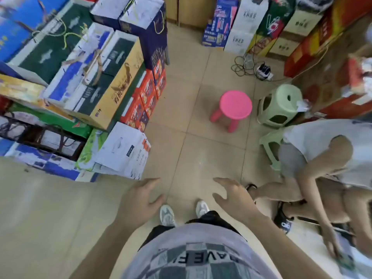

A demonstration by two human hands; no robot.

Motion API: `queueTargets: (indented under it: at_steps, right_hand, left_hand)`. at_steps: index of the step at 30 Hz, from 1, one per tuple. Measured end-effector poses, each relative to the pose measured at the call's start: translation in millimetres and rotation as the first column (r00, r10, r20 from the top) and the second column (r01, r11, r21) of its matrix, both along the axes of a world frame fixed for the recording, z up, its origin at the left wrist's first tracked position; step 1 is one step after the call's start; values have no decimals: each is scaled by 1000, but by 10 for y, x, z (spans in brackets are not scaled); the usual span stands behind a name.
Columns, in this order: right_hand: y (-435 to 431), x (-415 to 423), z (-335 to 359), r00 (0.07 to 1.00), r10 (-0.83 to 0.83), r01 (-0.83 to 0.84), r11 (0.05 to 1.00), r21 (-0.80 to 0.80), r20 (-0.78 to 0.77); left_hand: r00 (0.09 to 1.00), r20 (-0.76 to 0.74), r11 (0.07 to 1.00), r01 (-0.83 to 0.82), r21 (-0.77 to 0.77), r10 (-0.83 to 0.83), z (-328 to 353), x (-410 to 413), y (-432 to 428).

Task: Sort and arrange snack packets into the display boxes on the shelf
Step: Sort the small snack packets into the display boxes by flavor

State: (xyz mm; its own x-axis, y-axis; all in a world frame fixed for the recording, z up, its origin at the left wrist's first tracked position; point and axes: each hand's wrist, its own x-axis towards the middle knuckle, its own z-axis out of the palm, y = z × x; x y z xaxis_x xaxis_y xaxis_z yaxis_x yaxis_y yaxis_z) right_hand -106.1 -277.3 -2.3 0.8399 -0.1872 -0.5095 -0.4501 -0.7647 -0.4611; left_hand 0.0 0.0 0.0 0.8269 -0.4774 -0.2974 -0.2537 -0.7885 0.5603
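Hovering over floor [201, 117]: left hand [141, 200] and right hand [235, 196] both spread, holding nothing. Blurred packets [346, 262] lie low, far right, by crouching person [322, 158]; right hand nearer. Long axis unreadable.

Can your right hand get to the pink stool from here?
Probably not yet: the right hand hovers open over the feet, the pink stool stands further ahead. Only bare floor lies between, so a step should do.

A small shop: stacked gift boxes [112, 77] and cartons [247, 23] line a tiled floor [201, 148], with plastic stools [234, 106] between.
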Motion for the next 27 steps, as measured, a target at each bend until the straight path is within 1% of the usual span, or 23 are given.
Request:
queueTargets:
  at_steps: [2,5,8,13,15,18,21,24,27]
  right_hand:
    - [35,74,-46,998,-64,64,998,18,0]
    - [58,147,-77,993,-115,115,993,-6,-24]
    - [-7,286,-134,991,-126,125,992,-25,-37]
    - [-345,858,-298,986,-146,148,989,18,-83]
    - [-555,1167,-365,986,-148,153,987,52,-74]
    - [-878,1694,-346,984,-166,170,983,67,-62]
    - [-1170,2273,-294,987,-160,161,982,102,-14]
    - [-1418,2890,-229,991,-134,132,988,80,12]
    - [-1602,3480,-161,989,-141,138,988,76,42]
  left_hand:
    - [999,-24,1000,25,7,-25,-56,158,22]
    - [999,13,998,39,52,-40,-83,466,-26]
    - [987,97,989,119,89,-128,-133,810,-115]
    - [978,113,975,158,159,-177,-287,1525,-451]
    - [983,93,974,143,175,-161,-341,1798,-644]
    - [997,7,979,74,192,-76,-341,2120,-914]
    - [999,-39,983,39,182,-33,-334,2406,-1133]
    - [996,-77,983,-37,181,52,-314,2753,-1253]
    - [992,-88,979,-71,193,90,-298,3179,-1294]
